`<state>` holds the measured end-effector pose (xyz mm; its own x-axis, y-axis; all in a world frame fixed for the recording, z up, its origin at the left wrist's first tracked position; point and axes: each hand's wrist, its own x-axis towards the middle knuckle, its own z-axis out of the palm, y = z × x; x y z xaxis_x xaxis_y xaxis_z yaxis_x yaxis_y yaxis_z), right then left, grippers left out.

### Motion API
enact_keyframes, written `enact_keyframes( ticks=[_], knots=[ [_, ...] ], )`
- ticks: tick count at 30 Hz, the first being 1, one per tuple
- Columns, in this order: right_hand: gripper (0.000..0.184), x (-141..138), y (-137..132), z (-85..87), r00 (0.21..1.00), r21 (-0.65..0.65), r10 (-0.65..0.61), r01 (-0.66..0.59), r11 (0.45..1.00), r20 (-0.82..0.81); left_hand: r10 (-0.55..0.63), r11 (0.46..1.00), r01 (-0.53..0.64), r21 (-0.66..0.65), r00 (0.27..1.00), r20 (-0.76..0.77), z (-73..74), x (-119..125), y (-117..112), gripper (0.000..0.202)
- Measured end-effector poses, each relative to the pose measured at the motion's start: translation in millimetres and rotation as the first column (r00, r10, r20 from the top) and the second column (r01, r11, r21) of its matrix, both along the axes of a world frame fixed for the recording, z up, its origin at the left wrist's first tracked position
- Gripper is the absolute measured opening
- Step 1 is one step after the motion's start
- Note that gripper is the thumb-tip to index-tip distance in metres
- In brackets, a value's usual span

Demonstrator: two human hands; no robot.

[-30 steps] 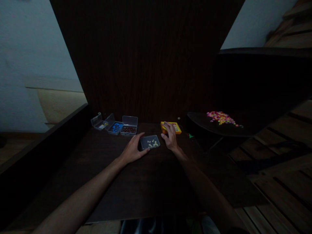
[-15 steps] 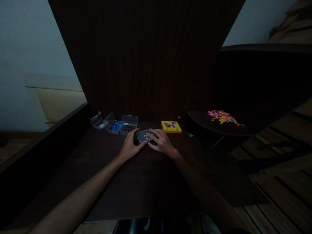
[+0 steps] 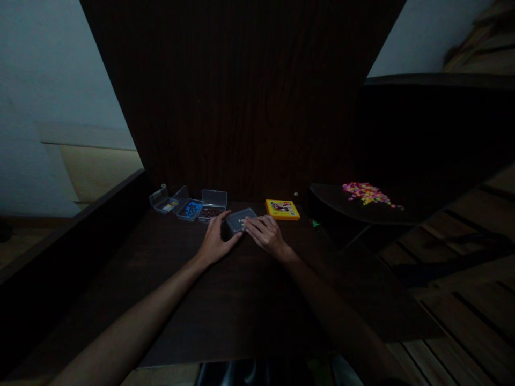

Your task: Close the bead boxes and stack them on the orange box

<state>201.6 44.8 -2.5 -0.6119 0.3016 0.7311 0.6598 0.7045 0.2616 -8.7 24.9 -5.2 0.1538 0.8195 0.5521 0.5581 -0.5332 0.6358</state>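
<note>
A small clear plastic box (image 3: 240, 219) with pale yellow bits inside sits on the dark wooden table (image 3: 225, 300). My left hand (image 3: 214, 242) grips its left side, thumb on the near edge. My right hand (image 3: 265, 234) rests against the box's right side, fingers curled onto its edge. The box looks tilted up slightly at the near side. A yellow flat box (image 3: 282, 209) lies just right of my right hand.
Three open clear cases (image 3: 188, 205) with yellow, blue and dark red bits line the table's back left. A dark tray (image 3: 341, 206) at the right carries a heap of pink and yellow pieces (image 3: 365, 193). A dark wooden panel stands behind.
My right hand left the yellow box and came to the clear box. Both hands moved the clear box a little away from me, toward the row of cases.
</note>
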Motion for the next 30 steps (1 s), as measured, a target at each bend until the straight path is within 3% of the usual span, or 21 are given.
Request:
enact_keyframes(
  ticks=[5,9,13,30],
  knots=[
    [0.025,24,10,-3.3,0.959,-0.06,-0.235,0.228,0.972,-0.158,0.013,1.0,-0.012,0.016,0.999,-0.046,-2.3,-1,1,0.053],
    [0.026,54,22,-6.5,0.848,-0.136,-0.463,0.443,0.886,-0.258,-0.002,1.0,0.003,0.013,0.996,-0.085,-2.7,-2,2,0.043],
    [0.028,71,29,-10.2,0.736,-0.258,-0.611,0.555,0.791,-0.29,-0.023,0.999,0.025,0.021,0.992,-0.12,-2.5,-2,2,0.039],
    [0.037,69,30,-12.9,0.676,-0.386,-0.696,0.59,0.709,-0.244,-0.056,0.998,0.061,0.027,0.986,-0.158,-2.6,-1,2,0.034]
  ],
)
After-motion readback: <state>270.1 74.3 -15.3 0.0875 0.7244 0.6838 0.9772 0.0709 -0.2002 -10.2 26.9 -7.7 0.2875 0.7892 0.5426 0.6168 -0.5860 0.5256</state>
